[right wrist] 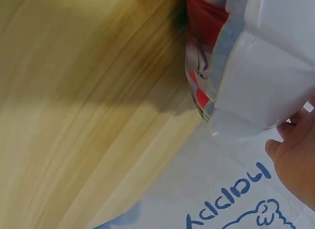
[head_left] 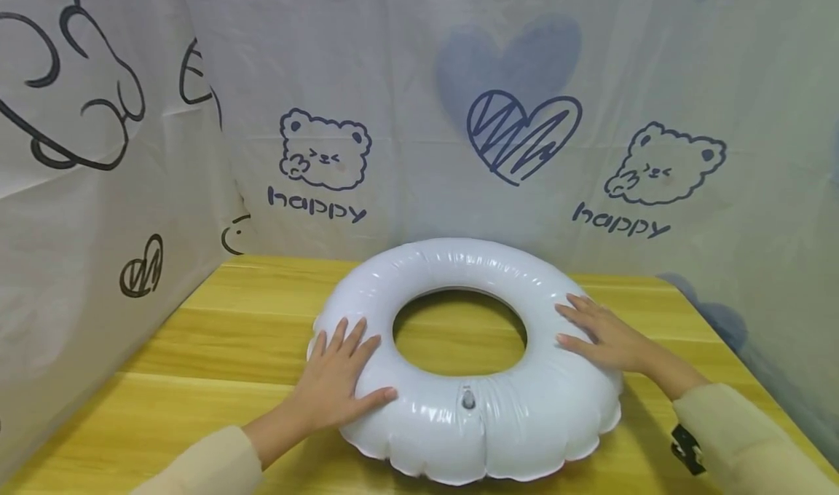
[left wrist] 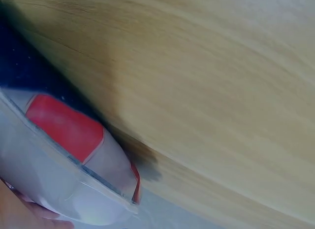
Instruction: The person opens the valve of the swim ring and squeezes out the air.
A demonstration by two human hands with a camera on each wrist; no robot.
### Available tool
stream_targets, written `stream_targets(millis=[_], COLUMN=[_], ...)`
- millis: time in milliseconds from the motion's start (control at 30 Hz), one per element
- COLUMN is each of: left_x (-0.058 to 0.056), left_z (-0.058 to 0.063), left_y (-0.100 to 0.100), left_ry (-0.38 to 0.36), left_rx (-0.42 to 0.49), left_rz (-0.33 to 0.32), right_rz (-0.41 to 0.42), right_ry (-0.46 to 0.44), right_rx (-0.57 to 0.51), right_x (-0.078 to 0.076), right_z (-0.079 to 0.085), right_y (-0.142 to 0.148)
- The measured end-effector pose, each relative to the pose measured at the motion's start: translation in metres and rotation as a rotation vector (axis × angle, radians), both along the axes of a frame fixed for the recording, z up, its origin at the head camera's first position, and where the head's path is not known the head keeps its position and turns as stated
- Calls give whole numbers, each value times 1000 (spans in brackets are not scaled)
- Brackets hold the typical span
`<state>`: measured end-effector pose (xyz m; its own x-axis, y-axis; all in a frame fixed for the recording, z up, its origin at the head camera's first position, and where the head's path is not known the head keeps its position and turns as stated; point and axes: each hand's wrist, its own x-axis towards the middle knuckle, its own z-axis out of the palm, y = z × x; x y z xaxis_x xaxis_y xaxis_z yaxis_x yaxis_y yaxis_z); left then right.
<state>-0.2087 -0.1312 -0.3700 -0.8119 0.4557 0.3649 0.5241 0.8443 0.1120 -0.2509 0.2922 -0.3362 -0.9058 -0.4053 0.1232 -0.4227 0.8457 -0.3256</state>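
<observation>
My left hand (head_left: 336, 384) lies on the near-left part of the white inflatable ring (head_left: 531, 400), fingers spread and straight, thumb pointing toward the valve (head_left: 468, 399). My right hand (head_left: 608, 338) rests on the ring's right side, its fingers extended over the curve and pointing inward. Both hands are loose, touching the plastic rather than grasping it.

The ring lies on the wood-grain worktop (head_left: 216, 335), between its left and right edges and a little nearer the right one; from my head its far side overlaps the worktop's far edge. Through the hole I see more of the yellowish boards. The valve sits on the ring's near side, just beside a seam, and the outer rim is scalloped. From my wrists I see red patches (left wrist: 69, 128) below that rim, and on the left a dark blue area (left wrist: 34, 66).

A black object (head_left: 687, 450) shows near the worktop's right edge, partly hidden by my cream right sleeve (head_left: 747, 437). Beyond the far edge hangs a pale cloth (head_left: 406, 116) with hearts, bear drawings and the word "happy".
</observation>
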Motion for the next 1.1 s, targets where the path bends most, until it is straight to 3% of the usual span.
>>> stream_targets(millis=[100, 200, 367, 467, 900, 1100], left_x=[1, 1, 5, 11, 16, 16], left_z=[5, 14, 32, 37, 27, 20], left_y=[2, 9, 28, 36, 46, 42], left_ry=[24, 59, 33, -5, -43, -33], left_rx=[-22, -12, 45, 27, -79, -102], left_rz=[-10, -58, -191, -246, -294, -292], right_rz=[-8, 10, 149, 217, 505, 552], right_ry=[9, 94, 326, 381, 445, 417], right_rx=[-52, -138, -196, -218, -329, -329], right_x=[4, 12, 29, 35, 63, 71], right_z=[4, 10, 19, 20, 8, -4], right_y=[-3, -12, -40, -56, -101, -113])
